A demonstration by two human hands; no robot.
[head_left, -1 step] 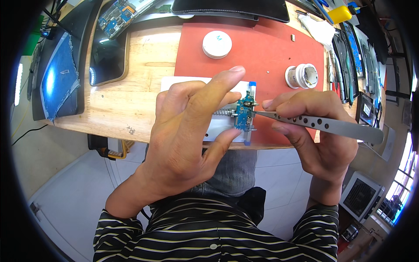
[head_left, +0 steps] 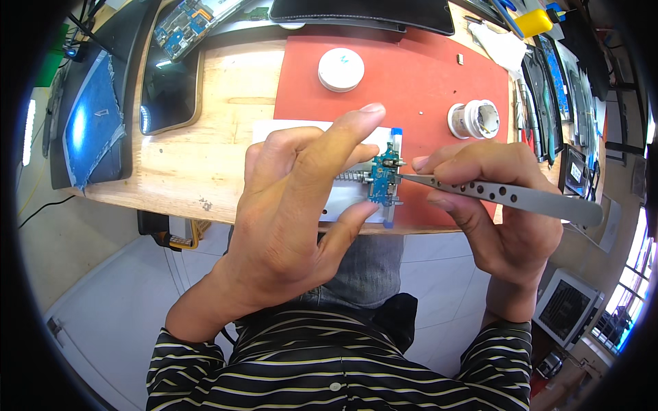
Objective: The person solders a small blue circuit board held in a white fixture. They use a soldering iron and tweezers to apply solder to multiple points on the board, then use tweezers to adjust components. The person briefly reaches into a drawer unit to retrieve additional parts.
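Note:
A small blue-green circuit board (head_left: 381, 179) sits in a white board holder (head_left: 343, 209) with a spring rod and blue-tipped ends, at the near edge of the mat. My left hand (head_left: 284, 212) spans the board: the thumb is at its near edge and a bent finger at its far left corner, while the index finger stretches past it. Part of the holder is hidden under this hand. Between the thumb and fingers of my right hand (head_left: 504, 198) are grey metal tweezers (head_left: 514, 197) with round holes. Their tips meet at the board's right side.
On the red mat (head_left: 397, 89) are a round white lidded tub (head_left: 340, 70), an open white jar (head_left: 473, 119) and tiny loose parts. A dark phone (head_left: 171, 92) lies at the left. Tools and boards line the right side; a yellow-handled tool (head_left: 536, 23) lies at the far right.

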